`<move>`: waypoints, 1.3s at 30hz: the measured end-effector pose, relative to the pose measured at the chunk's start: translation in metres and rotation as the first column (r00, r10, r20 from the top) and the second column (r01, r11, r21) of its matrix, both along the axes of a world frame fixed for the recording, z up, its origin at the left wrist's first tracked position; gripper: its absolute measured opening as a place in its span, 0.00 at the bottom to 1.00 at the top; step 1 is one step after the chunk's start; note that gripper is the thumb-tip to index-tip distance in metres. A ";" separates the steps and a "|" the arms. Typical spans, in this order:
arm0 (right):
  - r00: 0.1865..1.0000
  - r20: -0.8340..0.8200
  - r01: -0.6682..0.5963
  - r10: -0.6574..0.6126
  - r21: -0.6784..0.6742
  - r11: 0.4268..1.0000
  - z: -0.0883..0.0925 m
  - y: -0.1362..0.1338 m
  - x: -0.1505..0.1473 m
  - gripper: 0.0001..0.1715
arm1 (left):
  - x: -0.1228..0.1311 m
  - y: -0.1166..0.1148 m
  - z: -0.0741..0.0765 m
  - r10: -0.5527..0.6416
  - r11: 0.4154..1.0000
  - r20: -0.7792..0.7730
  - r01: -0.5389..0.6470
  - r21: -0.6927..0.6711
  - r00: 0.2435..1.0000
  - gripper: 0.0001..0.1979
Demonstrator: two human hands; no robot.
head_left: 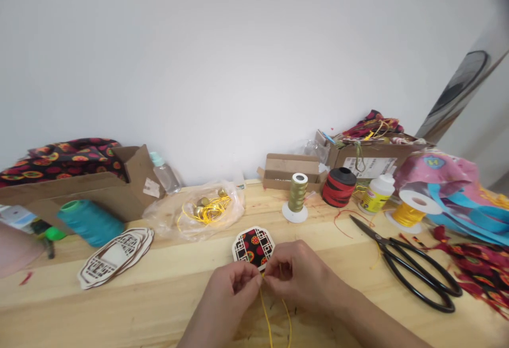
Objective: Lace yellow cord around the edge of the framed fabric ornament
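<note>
Clearly, the wooden table carries much craft material; black scissors lie toward its right edge, within reach. Near the front edge the left hand and right hand both pinch narrowly the yellow cord, just in front of the lantern ornament, probably so the thin cord does not slip.

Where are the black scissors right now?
Head view: the black scissors lie on the wooden table, to the right of the right hand, just in front of the yellow cord spool.
</note>
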State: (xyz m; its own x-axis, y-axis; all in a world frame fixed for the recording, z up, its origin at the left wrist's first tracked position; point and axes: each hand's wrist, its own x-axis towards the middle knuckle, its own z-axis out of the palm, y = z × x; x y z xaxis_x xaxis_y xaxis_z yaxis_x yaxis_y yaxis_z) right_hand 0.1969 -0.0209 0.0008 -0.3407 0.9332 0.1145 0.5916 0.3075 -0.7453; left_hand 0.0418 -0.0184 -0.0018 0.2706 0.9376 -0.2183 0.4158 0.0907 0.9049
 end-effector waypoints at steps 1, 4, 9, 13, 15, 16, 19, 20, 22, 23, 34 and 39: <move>1.000 0.010 0.009 -0.009 -0.004 1.000 0.000 0.000 0.000 0.07 | 0.000 0.000 0.000 0.003 1.000 0.003 -0.003 0.002 1.000 0.09; 1.000 0.016 0.019 -0.019 -0.010 1.000 0.000 0.001 0.000 0.08 | -0.002 0.001 -0.002 0.004 1.000 0.008 -0.004 0.007 1.000 0.10; 1.000 -0.028 -0.013 0.012 -0.049 0.999 0.000 0.000 0.000 0.08 | -0.004 0.002 -0.002 0.010 1.000 0.023 -0.010 -0.006 1.000 0.10; 0.999 -0.048 -0.003 0.002 -0.030 1.000 -0.002 0.000 -0.002 0.08 | -0.003 0.002 0.002 0.014 1.000 0.019 -0.014 0.001 1.000 0.09; 0.997 -0.071 0.032 -0.033 -0.008 0.999 -0.002 0.000 -0.003 0.07 | -0.002 0.002 0.003 0.022 1.000 0.023 -0.022 -0.003 0.999 0.10; 0.995 -0.082 0.048 -0.047 0.008 0.999 -0.001 0.000 -0.003 0.06 | -0.002 0.002 0.003 0.026 1.000 0.030 -0.026 -0.006 0.999 0.10; 0.993 -0.102 0.069 -0.065 0.034 0.997 0.000 0.000 -0.003 0.05 | -0.002 0.001 0.003 0.030 1.000 0.054 -0.030 -0.010 0.998 0.10; 0.993 -0.103 0.067 -0.064 0.032 0.997 0.000 0.000 -0.004 0.06 | -0.002 0.001 0.003 0.032 0.999 0.058 -0.031 -0.007 0.998 0.09; 0.993 -0.100 0.071 -0.068 0.026 0.997 -0.001 0.000 -0.004 0.06 | -0.001 0.001 0.002 0.035 0.999 0.057 -0.036 0.002 0.998 0.09; 0.992 -0.099 0.075 -0.072 0.029 0.997 -0.001 0.000 -0.005 0.06 | 0.000 0.001 0.002 0.037 0.999 0.054 -0.038 0.006 0.998 0.09; 0.977 -0.160 0.138 -0.142 -0.034 0.990 -0.010 0.003 -0.008 0.07 | -0.001 0.004 -0.001 0.047 0.999 0.033 -0.047 -0.006 0.998 0.09; 0.966 -0.201 0.149 -0.165 -0.092 0.984 -0.009 0.003 -0.007 0.07 | -0.003 0.004 -0.002 0.069 0.997 0.039 -0.068 -0.020 0.997 0.10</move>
State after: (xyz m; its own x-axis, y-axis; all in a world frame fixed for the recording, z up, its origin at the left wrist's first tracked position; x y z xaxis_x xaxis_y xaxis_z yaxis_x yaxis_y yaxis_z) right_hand 0.1901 -0.0184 -0.0086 -0.1653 0.9818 0.0938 0.4587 0.1607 -0.8739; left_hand 0.0391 -0.0139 -0.0043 0.2146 0.9501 -0.2264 0.3715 0.1349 0.9186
